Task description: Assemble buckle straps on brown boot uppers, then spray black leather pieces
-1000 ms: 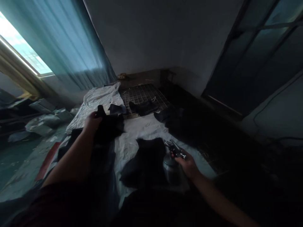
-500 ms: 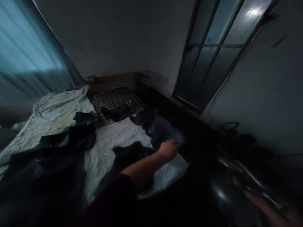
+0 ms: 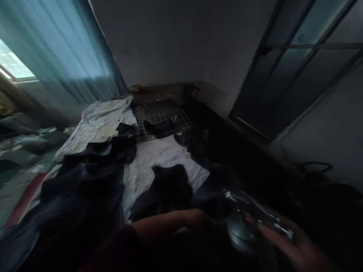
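In my right hand (image 3: 289,241) is a shiny metal spray gun (image 3: 255,211) with a round metal cup (image 3: 241,232) below its body. My fingers wrap round its handle at the lower right. My left hand (image 3: 195,219) reaches in from the bottom, low over the near end of a dark cloth piece (image 3: 170,185); its fingers are lost in shadow and blur. A dark bluish cloth piece (image 3: 218,181) lies just beyond the spray gun, at the right edge of the white sheet (image 3: 155,155).
Several dark cloth pieces (image 3: 90,185) overlap on the left. A wire mesh rack (image 3: 159,111) extends behind the sheet. A blue curtain (image 3: 73,49) hangs at the left, a barred door (image 3: 289,75) stands at the right, and a dark coiled hose or handle (image 3: 317,164) lies by the wall.
My left hand has drawn back toward me from the bluish cloth at the right edge. The spray gun has come left and nearer the sheet. The view has turned left.
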### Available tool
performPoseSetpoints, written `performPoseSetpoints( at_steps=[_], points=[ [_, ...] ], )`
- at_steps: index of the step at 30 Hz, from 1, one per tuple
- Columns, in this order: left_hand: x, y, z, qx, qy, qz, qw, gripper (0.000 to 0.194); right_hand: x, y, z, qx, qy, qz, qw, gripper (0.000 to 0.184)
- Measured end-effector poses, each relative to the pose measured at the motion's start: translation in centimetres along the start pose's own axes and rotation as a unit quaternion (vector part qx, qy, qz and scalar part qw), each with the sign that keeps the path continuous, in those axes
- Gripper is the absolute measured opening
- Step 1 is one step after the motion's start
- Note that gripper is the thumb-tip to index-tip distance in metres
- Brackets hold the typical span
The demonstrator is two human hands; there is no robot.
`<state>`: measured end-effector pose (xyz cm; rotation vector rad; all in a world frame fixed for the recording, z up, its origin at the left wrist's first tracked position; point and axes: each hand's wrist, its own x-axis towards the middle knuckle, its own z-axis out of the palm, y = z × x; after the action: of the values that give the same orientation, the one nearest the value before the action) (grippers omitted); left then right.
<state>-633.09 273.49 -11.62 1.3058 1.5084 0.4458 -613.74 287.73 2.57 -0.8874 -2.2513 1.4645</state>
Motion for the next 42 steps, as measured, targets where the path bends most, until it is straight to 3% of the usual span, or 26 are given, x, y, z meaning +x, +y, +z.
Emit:
performPoseSetpoints(
  at_steps=[3,6,12,16,18,22,27,33,38,42],
  points=[
    [-5.2,-1.1,0.6,-0.012,0.130,-0.056,0.990,0.033,3.4,-2.4,3.4,0.061,-0.120,0.000,0.991,0.035],
    [-10.1,-1.6,2.0,-0.080,0.266,-0.116,0.954,0.030,6.3,-3.6,6.4,0.019,-0.208,-0.023,0.978,0.030],
    [-16.7,-3.7,6.7,-0.255,0.420,-0.239,0.837,0.018,9.3,-4.1,10.1,-0.100,-0.175,-0.084,0.976,0.027],
    [-18.8,-5.3,9.4,-0.381,0.531,-0.210,0.727,0.039,9.4,-4.4,11.2,-0.123,-0.181,-0.098,0.971,0.029],
    [-19.4,-5.5,10.0,-0.375,0.563,-0.201,0.708,0.046,9.1,-4.9,11.7,-0.122,-0.201,-0.116,0.965,0.027],
    [-19.8,-5.0,9.9,-0.273,0.564,-0.257,0.736,0.045,8.3,-6.5,13.0,-0.104,-0.218,-0.155,0.958,0.025],
    [-19.4,-4.2,9.8,-0.151,0.545,-0.256,0.784,0.030,8.0,-7.4,13.4,-0.122,-0.218,-0.177,0.952,0.026],
    [-19.7,-4.1,9.6,-0.106,0.523,-0.280,0.798,0.029,7.6,-4.3,9.7,-0.150,-0.157,-0.094,0.972,0.034],
    [-20.0,-3.4,8.3,-0.106,0.488,-0.304,0.811,0.032,5.0,-1.3,6.7,-0.136,-0.208,-0.078,0.965,0.040],
    [-20.1,-2.2,7.1,-0.063,0.491,-0.323,0.807,0.029,2.7,-0.9,5.7,-0.110,-0.290,-0.077,0.948,0.038]
  ],
)
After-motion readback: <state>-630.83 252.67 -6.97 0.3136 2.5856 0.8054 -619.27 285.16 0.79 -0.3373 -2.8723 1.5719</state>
